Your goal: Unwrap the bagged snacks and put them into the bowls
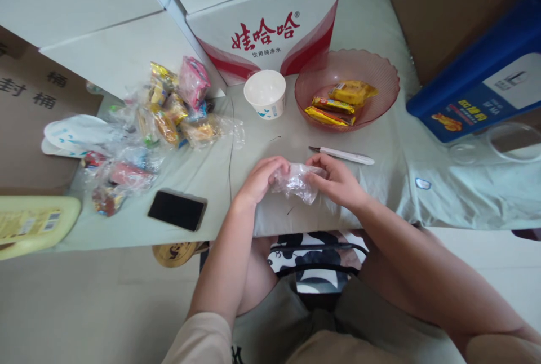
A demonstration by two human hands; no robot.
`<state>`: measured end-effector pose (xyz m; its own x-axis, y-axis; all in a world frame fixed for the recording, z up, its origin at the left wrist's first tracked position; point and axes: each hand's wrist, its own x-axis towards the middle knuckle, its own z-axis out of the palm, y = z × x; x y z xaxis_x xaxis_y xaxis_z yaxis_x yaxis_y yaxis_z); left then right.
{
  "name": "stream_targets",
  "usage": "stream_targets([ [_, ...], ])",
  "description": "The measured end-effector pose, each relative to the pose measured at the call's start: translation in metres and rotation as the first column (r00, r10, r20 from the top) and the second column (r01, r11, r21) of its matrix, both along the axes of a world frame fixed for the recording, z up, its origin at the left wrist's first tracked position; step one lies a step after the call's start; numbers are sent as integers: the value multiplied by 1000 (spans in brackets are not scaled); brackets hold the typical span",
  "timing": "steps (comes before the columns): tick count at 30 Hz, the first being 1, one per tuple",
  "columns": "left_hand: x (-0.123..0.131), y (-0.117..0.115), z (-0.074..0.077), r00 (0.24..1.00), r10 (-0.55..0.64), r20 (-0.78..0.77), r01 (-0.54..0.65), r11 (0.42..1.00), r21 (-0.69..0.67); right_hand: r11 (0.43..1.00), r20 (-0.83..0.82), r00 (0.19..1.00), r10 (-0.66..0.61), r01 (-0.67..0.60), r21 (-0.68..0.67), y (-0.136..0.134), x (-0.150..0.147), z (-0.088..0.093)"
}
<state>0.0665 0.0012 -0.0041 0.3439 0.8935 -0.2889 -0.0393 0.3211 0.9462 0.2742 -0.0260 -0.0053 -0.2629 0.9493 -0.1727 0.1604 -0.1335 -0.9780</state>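
Both of my hands meet over the near edge of the cloth-covered table point(296, 144). A crumpled clear plastic wrapper point(296, 182) is held between them. My left hand point(261, 178) pinches its left end with curled fingers. My right hand point(336, 181) grips its right end, fingers closed round the plastic. Just beyond my right hand lies a white pen-like knife point(344, 155). Whether anything is inside the wrapper cannot be made out.
A pink glass bowl point(382, 74) holds yellow snack packets point(342, 102). A white paper cup point(265, 94) stands left of it. A pile of wrapped snacks point(169, 110) and a black phone point(177, 209) lie to the left. Cardboard boxes point(270, 20) line the back; a blue box point(482, 88) sits right.
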Motion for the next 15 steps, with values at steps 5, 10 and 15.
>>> stream_targets([
  [5, -1, 1, -5, 993, 14, -115, 2, 991, 134, 990, 10, 990, -141, 141, 9, 0, -2, -1],
  [10, -4, 1, -4, 998, 18, -64, -14, 998, 56, 957, -25, 958, -286, 286, 43, 4, -2, -8],
  [15, 6, 5, 1, 996, 80, -39, -76, 994, 81, 928, -93, 933, -346, 356, 115, 9, 3, -12],
])
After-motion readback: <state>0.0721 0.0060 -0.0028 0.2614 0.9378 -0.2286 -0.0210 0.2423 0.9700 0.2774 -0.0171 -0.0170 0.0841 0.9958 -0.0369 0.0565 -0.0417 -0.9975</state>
